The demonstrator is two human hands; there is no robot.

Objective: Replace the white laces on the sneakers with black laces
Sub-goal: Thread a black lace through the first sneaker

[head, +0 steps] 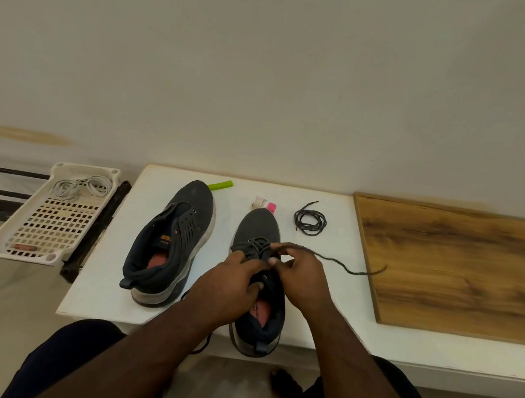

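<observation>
Pinching the black lace (329,259) between thumb and fingertips, the right hand (300,274) is drawing it out through an upper eyelet of the near sneaker (259,230); the free end is trailing away from the grip toward the wooden board (459,272). Left hand (230,287) is gripping the shoe's collar just below the pinch, steadying it. Judgement: lacing is about half done on this shoe. The pull should stay in line with the eyelet, with the collar held down so the shoe is not lifting. Beyond the pinch a spare coiled lace (310,222) is waiting; the second sneaker (170,241), left of the holding hand, is lying unlaced. White laces (79,186) are sitting in the tray (43,235).
</observation>
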